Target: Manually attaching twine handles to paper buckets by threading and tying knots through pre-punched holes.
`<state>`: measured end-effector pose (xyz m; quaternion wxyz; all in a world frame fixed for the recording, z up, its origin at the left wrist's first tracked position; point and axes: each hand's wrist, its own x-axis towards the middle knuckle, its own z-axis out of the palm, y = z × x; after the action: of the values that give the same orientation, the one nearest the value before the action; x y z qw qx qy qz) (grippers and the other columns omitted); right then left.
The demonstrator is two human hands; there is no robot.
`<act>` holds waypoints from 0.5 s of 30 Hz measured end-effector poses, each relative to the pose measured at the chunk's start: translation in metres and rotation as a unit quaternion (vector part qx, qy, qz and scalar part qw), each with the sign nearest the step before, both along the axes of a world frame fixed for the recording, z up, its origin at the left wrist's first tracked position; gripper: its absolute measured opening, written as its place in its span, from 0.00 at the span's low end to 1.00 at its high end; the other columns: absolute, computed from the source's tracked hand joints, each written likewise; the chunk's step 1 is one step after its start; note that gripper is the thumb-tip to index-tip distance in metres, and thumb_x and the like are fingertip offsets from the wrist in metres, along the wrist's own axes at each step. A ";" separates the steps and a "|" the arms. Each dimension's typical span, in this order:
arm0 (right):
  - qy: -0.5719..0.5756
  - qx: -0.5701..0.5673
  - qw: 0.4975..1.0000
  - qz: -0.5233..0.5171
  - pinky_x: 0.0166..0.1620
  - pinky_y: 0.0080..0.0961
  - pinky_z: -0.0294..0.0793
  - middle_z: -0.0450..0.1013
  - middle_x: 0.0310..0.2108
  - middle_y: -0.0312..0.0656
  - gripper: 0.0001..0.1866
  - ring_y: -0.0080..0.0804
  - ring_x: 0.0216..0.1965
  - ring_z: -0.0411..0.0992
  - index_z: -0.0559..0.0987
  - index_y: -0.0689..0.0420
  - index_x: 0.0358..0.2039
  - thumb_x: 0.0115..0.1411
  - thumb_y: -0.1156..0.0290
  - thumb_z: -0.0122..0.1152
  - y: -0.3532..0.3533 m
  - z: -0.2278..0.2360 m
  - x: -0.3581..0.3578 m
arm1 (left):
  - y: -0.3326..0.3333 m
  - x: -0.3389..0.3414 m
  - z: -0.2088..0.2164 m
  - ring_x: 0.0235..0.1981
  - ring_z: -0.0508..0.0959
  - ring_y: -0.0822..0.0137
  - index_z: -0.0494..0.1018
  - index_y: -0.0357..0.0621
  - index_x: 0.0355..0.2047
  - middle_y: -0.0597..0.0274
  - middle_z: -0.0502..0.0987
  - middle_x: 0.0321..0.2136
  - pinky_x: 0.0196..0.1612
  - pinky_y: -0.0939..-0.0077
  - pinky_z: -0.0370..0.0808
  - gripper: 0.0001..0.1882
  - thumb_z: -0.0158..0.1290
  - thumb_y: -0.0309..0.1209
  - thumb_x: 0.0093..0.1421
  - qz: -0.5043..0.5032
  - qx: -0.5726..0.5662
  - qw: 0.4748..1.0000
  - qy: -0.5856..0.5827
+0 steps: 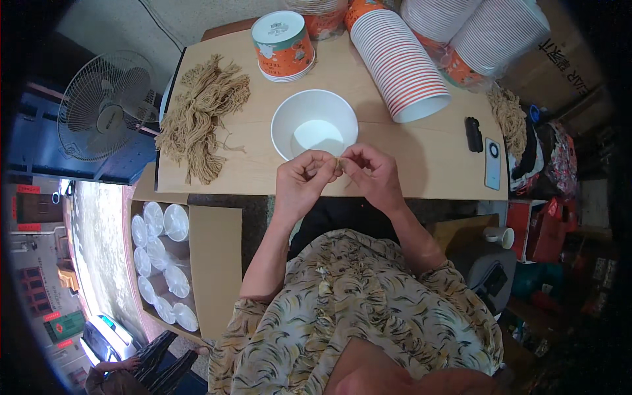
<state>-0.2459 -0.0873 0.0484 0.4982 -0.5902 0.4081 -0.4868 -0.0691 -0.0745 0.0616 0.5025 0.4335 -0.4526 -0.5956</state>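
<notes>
Over the table's near edge, my left hand (302, 182) and my right hand (375, 174) meet fingertip to fingertip. Both are closed in a pinch on a thin tan string (338, 160), most of which the fingers hide. Just beyond them a white paper bucket (315, 125) stands upright, its inside showing nothing but its bare bottom. A loose bundle of tan strings (205, 112) lies at the left of the table.
Upside-down orange paper buckets (283, 49) stand at the back. A long nested stack of buckets (398, 62) lies to the right, beside bagged stacks (497, 39). A phone (492, 163) and a black object (473, 134) lie right. An open carton (217, 263) holds wrapped white stacks; a fan (105, 108) stands left.
</notes>
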 end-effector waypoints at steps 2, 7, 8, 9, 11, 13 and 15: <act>-0.005 0.005 1.000 -0.005 0.34 0.17 0.72 0.76 0.29 0.33 0.09 0.14 0.29 0.71 0.78 0.63 0.39 0.64 0.71 0.64 -0.002 -0.001 -0.003 | 0.000 -0.001 0.006 0.38 0.82 0.75 0.77 0.31 0.42 0.61 0.82 0.34 0.43 0.83 0.80 0.07 0.57 0.21 0.65 -0.025 -0.014 1.000 -0.001; 0.006 0.049 0.996 -0.072 0.37 0.13 0.71 0.75 0.32 0.29 0.07 0.13 0.33 0.71 0.79 0.63 0.41 0.65 0.74 0.61 -0.004 0.003 -0.010 | -0.001 0.001 0.005 0.40 0.82 0.75 0.76 0.31 0.43 0.60 0.82 0.36 0.45 0.82 0.79 0.08 0.58 0.18 0.63 -0.027 -0.015 1.000 -0.007; -0.003 0.024 0.996 -0.088 0.36 0.15 0.72 0.76 0.31 0.31 0.08 0.14 0.31 0.71 0.79 0.62 0.41 0.65 0.72 0.62 -0.006 0.003 -0.010 | -0.002 0.001 0.005 0.40 0.82 0.76 0.76 0.31 0.43 0.60 0.83 0.36 0.45 0.82 0.79 0.09 0.58 0.17 0.62 -0.028 -0.015 0.999 -0.014; -0.012 0.000 0.995 -0.103 0.35 0.16 0.72 0.76 0.30 0.32 0.09 0.15 0.30 0.71 0.79 0.62 0.40 0.64 0.70 0.63 -0.007 0.004 -0.011 | -0.002 0.001 0.004 0.40 0.82 0.76 0.76 0.31 0.43 0.60 0.83 0.36 0.45 0.82 0.79 0.09 0.58 0.17 0.62 -0.028 -0.016 0.999 -0.014; 0.014 0.026 0.998 -0.061 0.34 0.16 0.72 0.76 0.30 0.32 0.09 0.15 0.29 0.71 0.79 0.62 0.40 0.64 0.70 0.64 -0.006 0.005 -0.016 | -0.002 0.000 0.003 0.40 0.82 0.75 0.75 0.31 0.42 0.60 0.83 0.36 0.45 0.82 0.79 0.08 0.58 0.18 0.62 -0.018 -0.032 0.999 -0.018; 0.040 0.053 0.998 -0.018 0.34 0.16 0.72 0.76 0.30 0.32 0.09 0.14 0.29 0.70 0.80 0.62 0.39 0.64 0.70 0.64 -0.005 0.006 -0.017 | -0.002 0.000 0.000 0.40 0.82 0.75 0.75 0.31 0.42 0.60 0.83 0.36 0.45 0.82 0.79 0.08 0.58 0.18 0.62 -0.016 -0.040 0.999 -0.027; 0.092 0.012 0.996 0.010 0.34 0.16 0.72 0.76 0.30 0.31 0.08 0.14 0.30 0.71 0.80 0.62 0.37 0.63 0.70 0.65 -0.005 0.007 -0.013 | -0.002 -0.001 0.000 0.39 0.82 0.75 0.75 0.31 0.42 0.60 0.83 0.36 0.44 0.82 0.79 0.08 0.58 0.18 0.62 -0.015 -0.048 0.998 -0.036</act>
<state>-0.2588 -0.0924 0.0550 0.4704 -0.6302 0.4521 -0.4210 -0.0701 -0.0764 0.0612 0.4975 0.4232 -0.5045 -0.5647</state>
